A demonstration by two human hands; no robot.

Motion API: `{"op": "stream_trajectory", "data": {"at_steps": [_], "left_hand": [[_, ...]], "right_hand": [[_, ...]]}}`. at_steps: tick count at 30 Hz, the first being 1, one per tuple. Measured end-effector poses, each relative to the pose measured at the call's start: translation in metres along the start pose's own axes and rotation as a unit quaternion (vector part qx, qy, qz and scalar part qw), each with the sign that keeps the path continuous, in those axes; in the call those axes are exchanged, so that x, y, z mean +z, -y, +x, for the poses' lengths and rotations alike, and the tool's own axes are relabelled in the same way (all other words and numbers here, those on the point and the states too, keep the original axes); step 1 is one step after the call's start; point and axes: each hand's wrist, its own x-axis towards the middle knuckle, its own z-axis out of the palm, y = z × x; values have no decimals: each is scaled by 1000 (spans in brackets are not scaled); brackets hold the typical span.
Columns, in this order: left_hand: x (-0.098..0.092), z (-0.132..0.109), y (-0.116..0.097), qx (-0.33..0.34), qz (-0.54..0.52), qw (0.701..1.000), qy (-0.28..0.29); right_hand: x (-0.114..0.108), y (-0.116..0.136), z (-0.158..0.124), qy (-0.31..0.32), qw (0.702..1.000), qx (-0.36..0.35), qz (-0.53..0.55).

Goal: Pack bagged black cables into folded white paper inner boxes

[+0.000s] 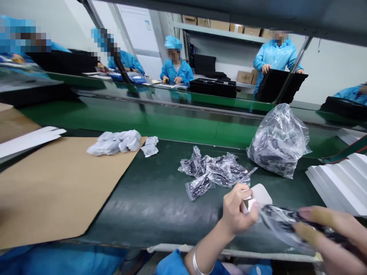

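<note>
My left hand (237, 212) is closed around a small white box (256, 198), held just above the dark green table near its front edge. My right hand (332, 236), at the lower right and blurred, pinches a clear plastic pouch with a black cable inside (282, 221), its end touching the box's open side. Several more such pouches (213, 172) lie in a loose heap just beyond my left hand. A large clear bag full of the same black items (278, 143) stands to the right of that heap.
A brown cardboard sheet (54, 187) covers the table's left side, with crumpled white gloves (116, 142) at its far edge. Stacked white flat boxes (340, 179) lie at the right. A green conveyor belt (160, 122) runs behind; people in blue coats work beyond it by black trays (213, 87).
</note>
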Motion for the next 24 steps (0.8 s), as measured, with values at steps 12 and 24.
{"op": "stream_trajectory", "data": {"at_steps": [12,24], "left_hand": [[2,2,0,-3,-29,998,52],[-1,1,-4,-118,26,984,133]], "right_hand": [[19,10,49,151,939,-293,-103],[48,31,55,179,932,-238,-205]]}}
